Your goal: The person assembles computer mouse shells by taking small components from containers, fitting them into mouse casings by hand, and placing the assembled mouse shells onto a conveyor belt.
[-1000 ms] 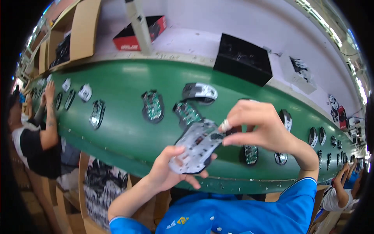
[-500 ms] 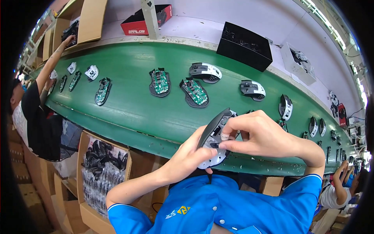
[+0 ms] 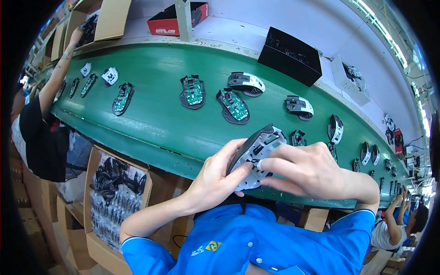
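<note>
one mouse shell (image 3: 260, 149), in the head view, was held tilted above the near edge of a green belt (image 3: 156, 110), its pale inner face toward the right hand (image 3: 302, 170). the left hand (image 3: 217, 176) gripped the shell by its dark outer side, thumb bent over onto the inner face. the right hand had its fingers curled close against that face — blurred, so whether they pinched anything i could not tell. beyond the shell lay two green circuit boards (image 3: 193, 93) on dark bases, a black-and-white mouse cover (image 3: 246, 84) just behind the right-hand one. a black box (image 3: 289, 57) stood past the belt — and at far left another person's arm (image 3: 59, 73) reached into a cardboard carton (image 3: 113, 18).
</note>
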`<state>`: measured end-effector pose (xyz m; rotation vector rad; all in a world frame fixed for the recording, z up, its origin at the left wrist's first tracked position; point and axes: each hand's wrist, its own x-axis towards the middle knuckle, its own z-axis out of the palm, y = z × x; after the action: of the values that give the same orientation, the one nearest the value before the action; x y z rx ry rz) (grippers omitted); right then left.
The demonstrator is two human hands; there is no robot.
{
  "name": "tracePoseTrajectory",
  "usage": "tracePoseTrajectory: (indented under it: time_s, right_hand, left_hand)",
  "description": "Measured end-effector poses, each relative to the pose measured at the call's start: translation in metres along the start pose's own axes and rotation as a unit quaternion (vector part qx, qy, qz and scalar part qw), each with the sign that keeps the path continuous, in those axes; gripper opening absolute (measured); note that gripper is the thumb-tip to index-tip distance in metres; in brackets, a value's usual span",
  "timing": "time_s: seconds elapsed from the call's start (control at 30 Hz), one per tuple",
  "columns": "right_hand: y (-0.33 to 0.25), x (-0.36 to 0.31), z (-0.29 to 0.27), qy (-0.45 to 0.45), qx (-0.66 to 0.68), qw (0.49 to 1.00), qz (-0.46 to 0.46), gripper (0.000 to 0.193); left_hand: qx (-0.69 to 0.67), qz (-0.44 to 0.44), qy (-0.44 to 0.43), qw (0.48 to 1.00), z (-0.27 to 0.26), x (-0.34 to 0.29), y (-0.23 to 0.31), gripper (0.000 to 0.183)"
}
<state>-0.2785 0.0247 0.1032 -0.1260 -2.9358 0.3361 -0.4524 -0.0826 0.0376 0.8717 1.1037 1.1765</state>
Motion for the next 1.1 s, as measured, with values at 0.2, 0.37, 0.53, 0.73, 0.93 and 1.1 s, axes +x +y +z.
tracePoseTrajectory:
  time_s: [0.2, 0.37, 0.53, 0.73, 0.93, 1.1]
  right_hand:
    - [0.011, 0.003, 0.001, 0.071, -0.125, 0.988, -0.061, 0.022]
    - [0.01, 0.007, -0.002, 0.024, -0.154, 0.983, -0.099, 0.02]
    - [-0.003, 0.011, -0.004, -0.036, -0.152, 0.987, -0.043, 0.026]
    - [-0.01, 0.009, -0.005, 0.002, -0.098, 0.995, 0.018, 0.023]
    - [-0.009, 0.011, -0.002, 0.068, -0.058, 0.995, 0.038, 0.033]
    - [-0.011, 0.015, 0.0, 0.119, 0.003, 0.984, 0.13, 0.059]
  left_hand:
    - [0.019, 0.067, -0.031, 0.997, -0.005, 0.003, -0.003, 0.042]
    - [-0.029, -0.051, -0.087, 0.994, -0.012, 0.002, 0.013, 0.044]
    - [0.094, -0.062, -0.053, 0.992, -0.01, 0.012, 0.002, 0.038]
    - [0.097, 0.016, -0.02, 0.995, -0.015, 0.013, 0.001, 0.022]
    - [0.094, 0.023, 0.0, 0.995, -0.017, 0.015, 0.001, 0.018]
    - [0.113, 0.077, 0.025, 0.99, -0.015, 0.014, 0.001, 0.021]
